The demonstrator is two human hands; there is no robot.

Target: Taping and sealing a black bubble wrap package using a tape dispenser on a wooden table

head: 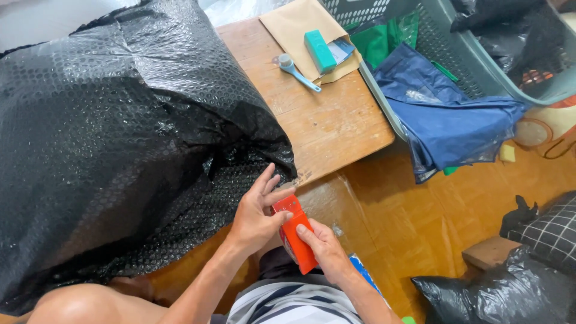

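Note:
A big parcel wrapped in black bubble wrap [114, 138] lies over the low wooden table [327, 123] and fills the left of the head view. Just below its lower right corner, both my hands hold a red tape dispenser [298, 234]. My right hand [324, 249] grips the dispenser's lower side. My left hand [258, 213] touches its upper end with thumb and fingertips, the other fingers spread toward the bubble wrap's edge.
On the table's far end lie a brown envelope [294, 27], a teal box [319, 51] and a small light-blue cutter [297, 71]. A grey plastic basket [456, 54] with blue bags [447, 117] stands at the right. Black bags [498, 291] and a checked cushion [549, 231] sit on the wooden floor.

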